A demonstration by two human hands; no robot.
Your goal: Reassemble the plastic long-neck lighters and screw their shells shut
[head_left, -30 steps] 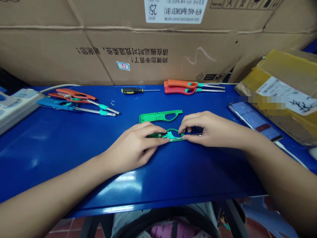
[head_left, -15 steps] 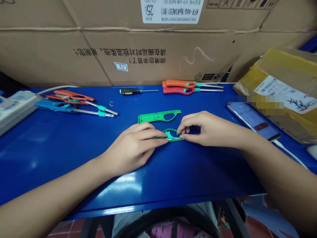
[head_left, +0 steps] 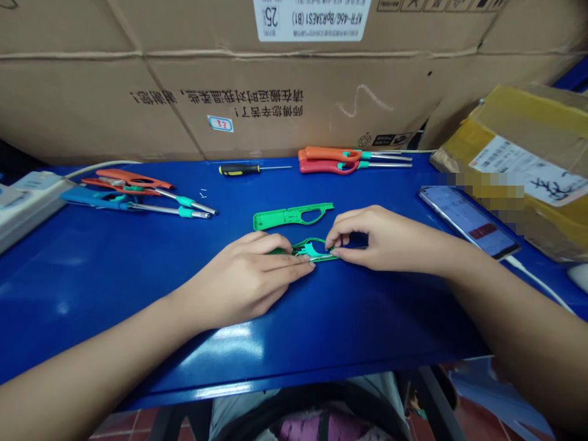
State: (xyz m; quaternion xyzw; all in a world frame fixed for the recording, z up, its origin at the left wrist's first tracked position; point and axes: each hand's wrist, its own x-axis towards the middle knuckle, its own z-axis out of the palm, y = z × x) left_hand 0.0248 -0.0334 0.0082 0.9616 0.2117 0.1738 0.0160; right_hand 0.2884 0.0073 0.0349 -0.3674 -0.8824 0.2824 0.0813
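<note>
An opened green lighter casing (head_left: 321, 241) of the long-nosed kind lies on the blue table with its inner parts showing. In it sit a turquoise trigger (head_left: 311, 249) and a thin metal strip or wire along the lower edge. My left hand (head_left: 250, 269) grips the casing's handle end, its fingertips pressed on the inner parts and partly covering them. At the front end, my right hand (head_left: 356, 237) is closed in a pinch by the casing's tip; its fingertips hide what is between them. Just behind lies the other green casing half (head_left: 294, 216), hollow side up.
A black and yellow screwdriver (head_left: 239, 169) lies behind, beside orange and red lighters (head_left: 328, 160). Blue and orange lighters (head_left: 108, 195) are at left near a power strip (head_left: 34, 196). At right are a phone (head_left: 468, 220) and a taped carton (head_left: 519, 165). A large cardboard box (head_left: 184, 79) stands at the back.
My left fingers have drawn back and one has curled, uncovering more black inner parts beside the trigger. My right hand keeps its pinch at the tip. The view has shifted slightly.
</note>
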